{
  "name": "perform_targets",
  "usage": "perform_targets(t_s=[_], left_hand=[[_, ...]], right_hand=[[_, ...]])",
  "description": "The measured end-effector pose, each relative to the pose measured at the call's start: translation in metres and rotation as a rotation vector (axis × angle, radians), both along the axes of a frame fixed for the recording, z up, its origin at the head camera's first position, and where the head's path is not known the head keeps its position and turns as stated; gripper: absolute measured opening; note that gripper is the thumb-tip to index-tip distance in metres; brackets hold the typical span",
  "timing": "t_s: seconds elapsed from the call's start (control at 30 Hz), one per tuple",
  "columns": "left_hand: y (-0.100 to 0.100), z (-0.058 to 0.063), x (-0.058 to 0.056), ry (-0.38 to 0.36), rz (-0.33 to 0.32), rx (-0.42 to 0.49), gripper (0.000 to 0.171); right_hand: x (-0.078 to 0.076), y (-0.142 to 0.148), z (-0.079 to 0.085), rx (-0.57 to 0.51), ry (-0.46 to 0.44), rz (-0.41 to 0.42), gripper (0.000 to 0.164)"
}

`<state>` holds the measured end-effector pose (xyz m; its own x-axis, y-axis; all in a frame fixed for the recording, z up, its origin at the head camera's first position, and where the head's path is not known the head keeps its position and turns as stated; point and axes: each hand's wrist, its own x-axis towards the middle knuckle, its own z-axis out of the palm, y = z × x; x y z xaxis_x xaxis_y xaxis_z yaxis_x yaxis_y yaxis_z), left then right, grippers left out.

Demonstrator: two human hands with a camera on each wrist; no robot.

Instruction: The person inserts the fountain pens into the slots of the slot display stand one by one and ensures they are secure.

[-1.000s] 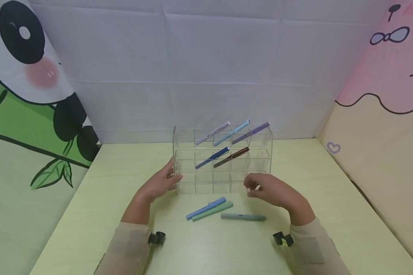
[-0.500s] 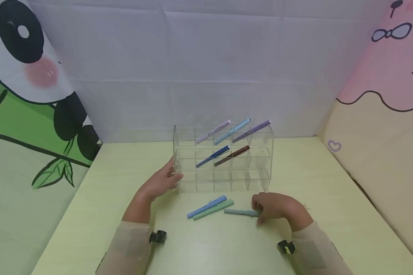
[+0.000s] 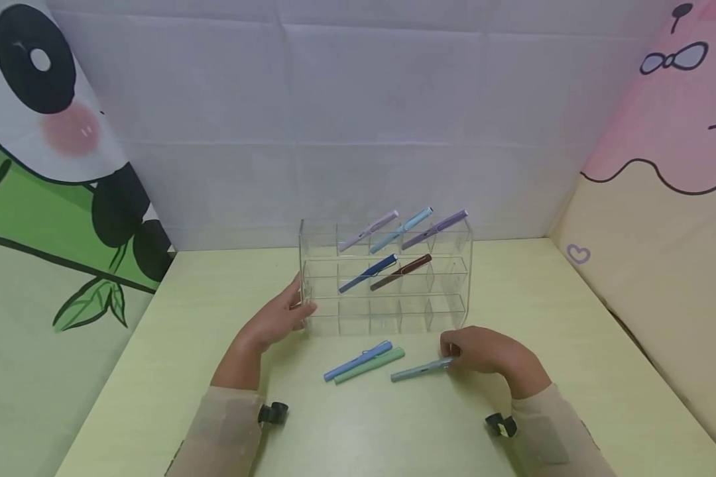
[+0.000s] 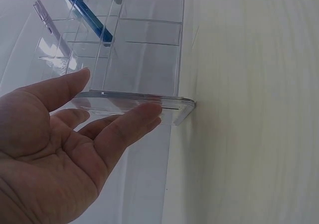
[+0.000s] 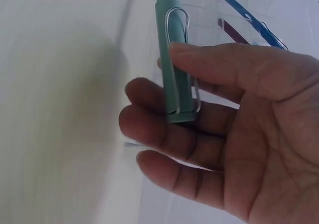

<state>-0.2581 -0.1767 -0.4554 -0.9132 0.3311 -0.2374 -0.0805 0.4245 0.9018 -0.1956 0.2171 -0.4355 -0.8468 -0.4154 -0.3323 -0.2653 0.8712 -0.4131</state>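
A clear acrylic pen rack [image 3: 384, 322] stands upright on the table, its tiers split into small compartments. My left hand [image 3: 274, 319] grips its left side, thumb at the front edge; in the left wrist view the fingers [image 4: 127, 129] lie along the outer side panel. My right hand [image 3: 489, 351], right of the rack's front, pinches a grey-green pen [image 3: 420, 371] by its clip end. Seen from the right wrist, the thumb presses beside the wire clip of that pen [image 5: 174, 69], with fingers behind it. A blue pen [image 3: 358, 361] and a light green pen [image 3: 370, 366] lie side by side before the rack.
Tilted in the top tier are a lilac pen [image 3: 368, 231], a light blue pen [image 3: 402, 230] and a purple pen [image 3: 435, 230]. A dark blue pen [image 3: 368, 273] and a brown pen [image 3: 401, 272] sit in the middle tier. A white cloth wall [image 3: 388, 119] rises behind.
My right hand has come down from the rack's lower right to the grey-green pen and taken hold of it. The pen now slants, its right end raised. The left hand stays at the rack.
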Motion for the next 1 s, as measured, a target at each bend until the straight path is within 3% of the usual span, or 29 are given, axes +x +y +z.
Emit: perform_targets(t_s=[0.17,0.47,0.67,1.0], left_hand=[[0.000,-0.001,0.000,-0.002,-0.003,0.007,0.086],[0.001,-0.001,-0.002,0.005,-0.003,0.022,0.086],[0.000,0.000,-0.002,-0.005,0.006,0.012,0.087],[0.001,0.000,0.001,-0.004,-0.006,0.018,0.085]], right_hand=[[0.001,0.008,0.017,-0.118,0.063,0.042,0.011],[0.004,0.006,0.035,-0.279,0.167,0.038,0.007],[0.006,0.000,0.037,-0.297,0.242,0.042,0.012],[0.007,-0.012,0.029,-0.277,0.234,0.020,0.013]])
